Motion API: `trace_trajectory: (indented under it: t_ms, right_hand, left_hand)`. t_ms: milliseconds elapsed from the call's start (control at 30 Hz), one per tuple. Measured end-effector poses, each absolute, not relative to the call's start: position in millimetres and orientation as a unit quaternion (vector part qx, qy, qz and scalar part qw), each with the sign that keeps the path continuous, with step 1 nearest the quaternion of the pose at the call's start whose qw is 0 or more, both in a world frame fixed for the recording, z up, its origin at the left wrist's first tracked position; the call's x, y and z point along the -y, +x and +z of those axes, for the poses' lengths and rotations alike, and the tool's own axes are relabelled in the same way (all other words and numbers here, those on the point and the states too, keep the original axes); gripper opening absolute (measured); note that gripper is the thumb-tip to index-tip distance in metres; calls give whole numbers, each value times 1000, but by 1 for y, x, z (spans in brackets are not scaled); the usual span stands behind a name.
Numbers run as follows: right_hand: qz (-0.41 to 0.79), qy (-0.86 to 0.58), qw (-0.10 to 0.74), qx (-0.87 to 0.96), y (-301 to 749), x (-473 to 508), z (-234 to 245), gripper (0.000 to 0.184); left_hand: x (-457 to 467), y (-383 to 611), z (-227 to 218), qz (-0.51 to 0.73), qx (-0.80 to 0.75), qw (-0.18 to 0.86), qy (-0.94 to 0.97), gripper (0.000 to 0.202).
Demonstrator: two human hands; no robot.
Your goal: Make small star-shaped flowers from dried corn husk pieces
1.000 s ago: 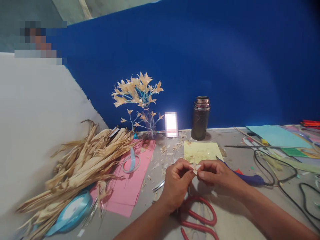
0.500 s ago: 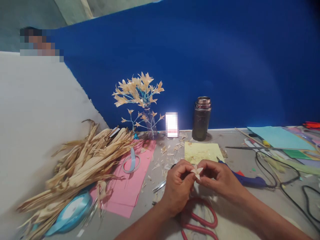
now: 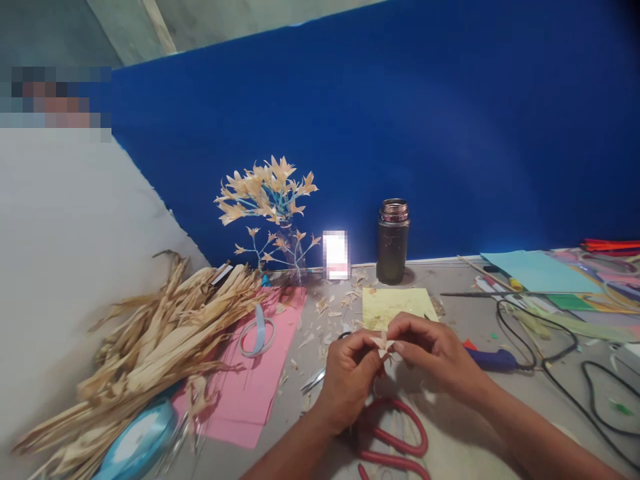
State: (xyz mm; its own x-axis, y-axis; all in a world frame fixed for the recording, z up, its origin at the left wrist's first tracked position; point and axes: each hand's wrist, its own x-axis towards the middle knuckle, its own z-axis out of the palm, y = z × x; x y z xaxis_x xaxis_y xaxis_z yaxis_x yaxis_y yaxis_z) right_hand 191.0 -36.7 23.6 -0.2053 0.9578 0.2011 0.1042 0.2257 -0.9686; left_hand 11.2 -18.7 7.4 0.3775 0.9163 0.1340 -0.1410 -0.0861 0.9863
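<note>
Between my two hands is a small pale flower with pointed petals (image 3: 383, 344), seemingly made of dried husk. My left hand (image 3: 349, 379) pinches it between thumb and forefinger. From the other side, the thumb and fingers of my right hand (image 3: 434, 350) close on its petals. Below my hands lie large scissors with red handles (image 3: 425, 437), their blades hidden. Small metal scissors (image 3: 314, 381) rest left of my left hand. A blue glue gun (image 3: 493, 360) lies partly behind my right hand. Beyond both hands is a yellow paper sheet (image 3: 395, 303) with dried residue.
Dried corn husks (image 3: 150, 340), a blue ribbon roll (image 3: 137, 437), pink paper (image 3: 245, 407) and a tape ring (image 3: 241, 340) are at left. Husk flowers (image 3: 270, 187) stand behind, near a dark flask (image 3: 393, 247). Black cord (image 3: 560, 390) loops at right. A blurred person (image 3: 60, 107) appears top left.
The view has shifted slightly, so things on the table appear farther left. The flower has turned in my fingers, and its petals now point differently. Both hands stay close together.
</note>
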Motion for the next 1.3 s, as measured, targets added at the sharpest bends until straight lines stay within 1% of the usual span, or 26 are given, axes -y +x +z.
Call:
trace_trajectory:
  t_ms: [167,233,300,400,500,733,1000,1167,1300]
  right_hand:
    - [516,-399,463,600,197,31,20,34]
    - [521,-399,462,597,199,30,19,38]
    - [521,-403,462,594,201,29,19,40]
    - [525,-410,461,586,201,30,24,37]
    - [535,-409,452,585,200,31,28,32]
    - [509,-425,439,606,200,33,25,26]
    - [482,-426,429,634,200,34,29,25]
    - [480,-434,417,639,201,33,29,30]
    - [462,-449,402,650,202,33,29,23]
  left_hand:
    - [21,12,8,434,-375,565,593,16]
    - [21,13,9,433,-378,577,580,15]
    - [21,13,10,418,-372,607,564,21]
    - [20,13,10,384,-349,655,550,32]
    - [19,13,9,374,-335,667,551,39]
    - [19,14,10,387,-327,668,545,42]
    - [19,13,10,395,-333,641,567,30]
    - [19,14,10,407,-339,621,577,18]
    - [19,14,6,417,-345,600,589,13]
